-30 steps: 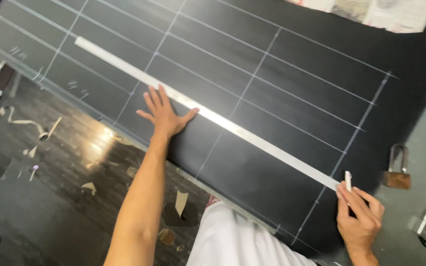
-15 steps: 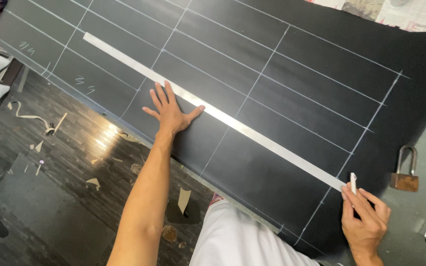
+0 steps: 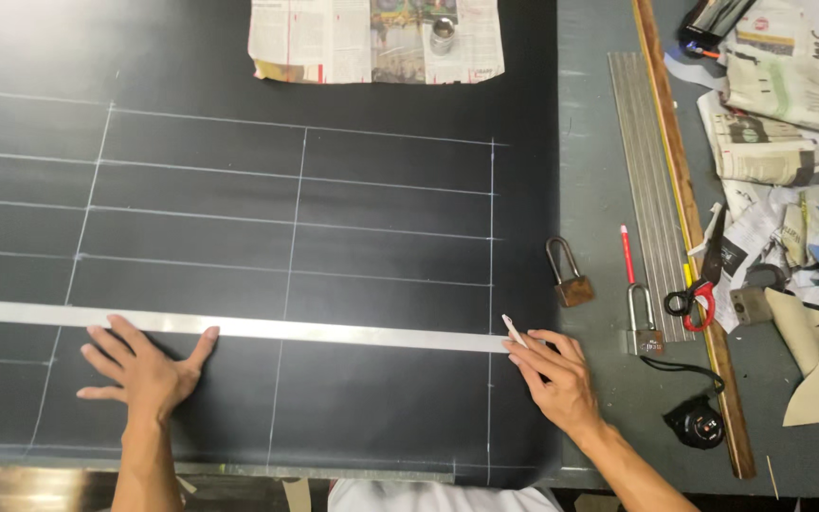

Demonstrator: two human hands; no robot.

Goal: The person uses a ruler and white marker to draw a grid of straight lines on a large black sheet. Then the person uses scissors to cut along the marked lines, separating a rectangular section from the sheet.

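Two padlocks (image 3: 571,275), red-handled scissors (image 3: 699,284), crumpled newspapers (image 3: 789,104), tape measure (image 3: 699,424).

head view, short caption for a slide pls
Left hand presses a long metal ruler on a black sheet; right hand holds chalk.

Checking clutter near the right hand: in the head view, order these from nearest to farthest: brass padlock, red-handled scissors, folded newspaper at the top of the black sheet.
From the right hand:
1. Brass padlock, just above it on the grey table.
2. Red-handled scissors, farther right by the wooden strip.
3. Folded newspaper, far up at the sheet's top edge.

a workshop here: chalk-lined black sheet (image 3: 334,190) mid-frame, scissors (image 3: 699,289), tape measure (image 3: 699,422), padlocks (image 3: 569,275) on the right.
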